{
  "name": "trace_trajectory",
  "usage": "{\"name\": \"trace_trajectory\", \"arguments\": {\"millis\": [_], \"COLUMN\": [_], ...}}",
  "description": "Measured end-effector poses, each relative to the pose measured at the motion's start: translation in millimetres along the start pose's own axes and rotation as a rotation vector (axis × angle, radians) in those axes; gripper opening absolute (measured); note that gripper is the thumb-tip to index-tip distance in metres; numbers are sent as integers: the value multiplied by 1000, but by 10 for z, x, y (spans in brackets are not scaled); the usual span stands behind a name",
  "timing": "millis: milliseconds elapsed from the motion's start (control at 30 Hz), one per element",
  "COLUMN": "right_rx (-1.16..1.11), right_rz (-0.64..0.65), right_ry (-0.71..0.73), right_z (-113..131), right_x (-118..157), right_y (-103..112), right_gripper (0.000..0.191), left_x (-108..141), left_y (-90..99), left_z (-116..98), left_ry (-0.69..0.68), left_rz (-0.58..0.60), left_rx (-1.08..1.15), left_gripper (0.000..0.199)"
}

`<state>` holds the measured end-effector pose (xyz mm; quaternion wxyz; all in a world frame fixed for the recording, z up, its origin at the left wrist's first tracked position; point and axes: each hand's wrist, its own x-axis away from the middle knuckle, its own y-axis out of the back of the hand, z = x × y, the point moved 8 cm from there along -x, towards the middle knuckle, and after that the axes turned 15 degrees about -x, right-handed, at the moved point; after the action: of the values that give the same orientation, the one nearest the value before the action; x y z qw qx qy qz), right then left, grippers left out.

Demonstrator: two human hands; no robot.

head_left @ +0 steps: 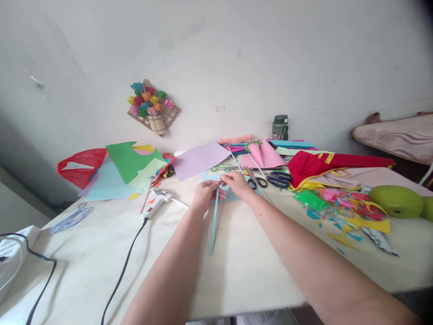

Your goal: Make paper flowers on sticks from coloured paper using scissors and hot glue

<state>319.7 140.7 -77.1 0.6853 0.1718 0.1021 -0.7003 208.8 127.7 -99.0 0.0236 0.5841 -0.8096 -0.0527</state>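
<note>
- Left hand: fingers curled in, thumb and fingertips pinching the far part of a light blue paper strip.
- Right hand: fingertips drawn together on the strip's far end, meeting those of the left hand; the exact contact is covered by the fingers and too small to make out.
- Strip position: it runs from the fingertips toward the near side, between the two forearms. Its far end is hidden; whether its near end touches the table cannot be told.
- Beneath and beyond the hands: a light blue sheet, partly covered by them.
- Left of the left hand: a white hot glue gun, its black cord running out of view at the near edge.
- Just right of and beyond the right hand: black-handled scissors, then dark blue-handled scissors; blades hard to distinguish among the papers.
- Far side: a lilac sheet; a green bottle, lower part hidden behind papers.
- Far left: a white power strip, cut off by the picture's edge.
- Far right: a green fruit, with another beside it cut off.
</note>
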Motion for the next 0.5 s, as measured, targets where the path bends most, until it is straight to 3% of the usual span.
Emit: {"name": "trace_trajectory", "arguments": {"millis": [100, 200, 267, 367, 500], "right_rx": [66, 388, 610, 838, 945], "right_rz": [-117, -353, -431, -362, -250], "right_ry": [-62, -121, -151, -161, -159], "right_z": [-61, -85, -75, -80, -128], "right_x": [-37, -32, -14, -17, -21], "right_y": [195, 575, 758, 817, 761], "right_gripper": [25, 22, 25, 29, 31], "left_x": [-12, -32, -46, -61, -72], "left_y": [143, 234, 247, 208, 132], "left_z": [12, 45, 60, 66, 107], "left_ry": [1, -11, -24, -39, 11], "left_rz": [-114, -174, -182, -163, -120], "left_rx": [52, 116, 153, 204, 192], "left_gripper": [22, 23, 22, 18, 15]}}
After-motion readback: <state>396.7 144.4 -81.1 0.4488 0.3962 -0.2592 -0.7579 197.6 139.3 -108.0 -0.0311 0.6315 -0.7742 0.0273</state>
